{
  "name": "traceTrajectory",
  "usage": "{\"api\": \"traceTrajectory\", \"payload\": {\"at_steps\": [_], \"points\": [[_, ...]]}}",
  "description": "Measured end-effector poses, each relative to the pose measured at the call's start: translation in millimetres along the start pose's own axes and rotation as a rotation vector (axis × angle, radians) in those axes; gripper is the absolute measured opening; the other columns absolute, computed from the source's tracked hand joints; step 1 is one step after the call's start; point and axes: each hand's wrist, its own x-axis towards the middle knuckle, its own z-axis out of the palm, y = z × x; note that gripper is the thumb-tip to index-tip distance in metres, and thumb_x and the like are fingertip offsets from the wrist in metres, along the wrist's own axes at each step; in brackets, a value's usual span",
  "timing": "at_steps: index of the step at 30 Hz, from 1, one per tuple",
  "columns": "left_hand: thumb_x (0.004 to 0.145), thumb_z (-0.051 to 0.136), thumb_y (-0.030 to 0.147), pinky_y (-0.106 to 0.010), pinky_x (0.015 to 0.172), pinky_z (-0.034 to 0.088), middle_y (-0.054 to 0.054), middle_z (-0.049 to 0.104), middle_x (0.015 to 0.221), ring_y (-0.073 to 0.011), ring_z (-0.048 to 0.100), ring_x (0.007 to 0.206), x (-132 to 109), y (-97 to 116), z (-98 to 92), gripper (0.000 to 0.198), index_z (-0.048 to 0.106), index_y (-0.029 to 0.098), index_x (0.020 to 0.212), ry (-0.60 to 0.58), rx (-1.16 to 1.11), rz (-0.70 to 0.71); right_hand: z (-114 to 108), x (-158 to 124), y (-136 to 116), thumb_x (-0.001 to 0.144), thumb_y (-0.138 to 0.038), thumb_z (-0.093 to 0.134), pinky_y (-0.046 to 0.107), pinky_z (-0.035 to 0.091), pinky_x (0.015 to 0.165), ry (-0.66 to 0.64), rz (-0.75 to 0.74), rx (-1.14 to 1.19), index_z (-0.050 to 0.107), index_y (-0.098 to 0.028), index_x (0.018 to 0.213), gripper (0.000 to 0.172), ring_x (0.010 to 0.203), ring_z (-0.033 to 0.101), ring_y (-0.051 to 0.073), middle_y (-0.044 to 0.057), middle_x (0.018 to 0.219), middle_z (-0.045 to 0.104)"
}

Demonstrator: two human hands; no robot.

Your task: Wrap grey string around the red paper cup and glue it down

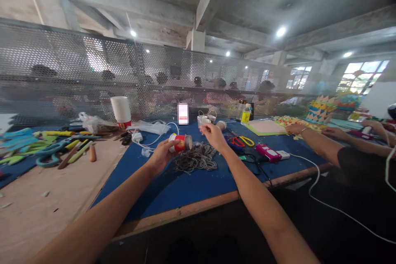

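Note:
My left hand is wrapped round a small red and white paper cup, which lies tilted on its side with a greyish end pointing right. My right hand is raised to the right of the cup, its thumb and fingertips pinched together; whatever they hold, if anything, is too small to make out. Below and between both hands, a tangled heap of grey cord rests on the blue table mat. White cups stand just beyond my right hand, partly covered by it.
A stack of paper cups and a lit phone stand at the back. Yellow-handled scissors and a magenta box lie right. Tools and blue scissors lie left. A co-worker's arm reaches in from the right.

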Motion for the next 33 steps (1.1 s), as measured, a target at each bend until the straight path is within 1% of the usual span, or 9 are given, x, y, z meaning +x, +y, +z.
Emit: {"api": "traceTrajectory", "payload": {"at_steps": [3, 7, 10, 13, 17, 19, 23, 27, 33], "points": [[0.077, 0.077, 0.022, -0.026, 0.067, 0.058, -0.008, 0.075, 0.085, -0.0162, 0.068, 0.072, -1, 1, 0.4, 0.017, 0.072, 0.013, 0.090, -0.019, 0.010, 0.023, -23, -9, 13, 0.098, -0.031, 0.055, 0.026, 0.049, 0.083, 0.066, 0.016, -0.235, 0.069, -0.019, 0.103, 0.019, 0.089, 0.069, 0.017, 0.005, 0.101, 0.074], [0.074, 0.080, 0.024, -0.026, 0.068, 0.058, -0.009, 0.076, 0.087, -0.0170, 0.069, 0.074, -2, 1, 1.0, 0.021, 0.072, 0.013, 0.090, -0.050, 0.034, 0.033, -51, -35, 27, 0.098, -0.027, 0.054, 0.026, 0.047, 0.083, 0.061, 0.057, -0.546, 0.069, -0.020, 0.102, 0.017, 0.092, 0.067, 0.017, 0.006, 0.103, 0.072], [0.074, 0.080, 0.025, -0.026, 0.069, 0.058, -0.010, 0.076, 0.089, -0.0168, 0.068, 0.075, -3, 1, 1.7, 0.020, 0.073, 0.013, 0.089, -0.058, 0.047, 0.039, -65, -57, 36, 0.098, -0.026, 0.053, 0.027, 0.046, 0.086, 0.057, 0.123, -0.737, 0.069, -0.020, 0.101, 0.017, 0.098, 0.066, 0.019, 0.008, 0.107, 0.071], [0.074, 0.080, 0.024, -0.026, 0.068, 0.058, -0.009, 0.076, 0.087, -0.0164, 0.068, 0.074, -2, 0, 1.7, 0.019, 0.073, 0.013, 0.087, -0.042, 0.044, 0.047, -73, -72, 42, 0.098, -0.030, 0.056, 0.030, 0.045, 0.092, 0.019, 0.197, -0.896, 0.068, -0.018, 0.108, 0.020, 0.108, 0.063, 0.022, 0.012, 0.115, 0.068], [0.072, 0.081, 0.022, -0.025, 0.067, 0.059, -0.007, 0.075, 0.083, -0.0156, 0.067, 0.072, -1, -1, 0.3, 0.017, 0.073, 0.013, 0.085, -0.028, 0.049, 0.037, -74, -79, 43, 0.098, -0.039, 0.058, 0.031, 0.046, 0.091, -0.141, 0.278, -0.949, 0.066, -0.017, 0.114, 0.029, 0.111, 0.063, 0.024, 0.013, 0.118, 0.067], [0.072, 0.081, 0.022, -0.025, 0.067, 0.059, -0.007, 0.075, 0.084, -0.0156, 0.067, 0.072, 0, -1, -0.4, 0.018, 0.074, 0.013, 0.085, -0.035, 0.051, 0.040, -72, -77, 41, 0.098, -0.038, 0.058, 0.032, 0.047, 0.092, -0.125, 0.265, -0.975, 0.065, -0.016, 0.115, 0.029, 0.112, 0.063, 0.025, 0.014, 0.118, 0.066], [0.071, 0.080, 0.022, -0.026, 0.067, 0.059, -0.008, 0.076, 0.085, -0.0164, 0.068, 0.073, 0, 0, -0.2, 0.019, 0.074, 0.013, 0.086, -0.042, 0.034, 0.049, -72, -70, 41, 0.095, -0.036, 0.062, 0.039, 0.049, 0.093, -0.006, 0.275, -1.106, 0.061, -0.010, 0.122, 0.037, 0.117, 0.060, 0.032, 0.021, 0.124, 0.062], [0.069, 0.081, 0.022, -0.026, 0.067, 0.059, -0.009, 0.076, 0.083, -0.0165, 0.068, 0.072, -1, 1, 1.5, 0.019, 0.074, 0.012, 0.083, -0.042, 0.037, 0.047, -75, -66, 49, 0.092, -0.033, 0.065, 0.044, 0.050, 0.093, -0.081, 0.367, -1.141, 0.062, -0.004, 0.124, 0.043, 0.117, 0.061, 0.036, 0.027, 0.124, 0.061], [0.069, 0.082, 0.024, -0.026, 0.068, 0.059, -0.009, 0.076, 0.086, -0.0167, 0.068, 0.075, 0, 0, -0.2, 0.021, 0.075, 0.012, 0.085, -0.059, 0.050, 0.033, -80, -57, 62, 0.091, -0.037, 0.068, 0.043, 0.048, 0.097, -0.165, 0.370, -1.099, 0.069, -0.010, 0.119, 0.039, 0.123, 0.060, 0.034, 0.023, 0.126, 0.065]]}}
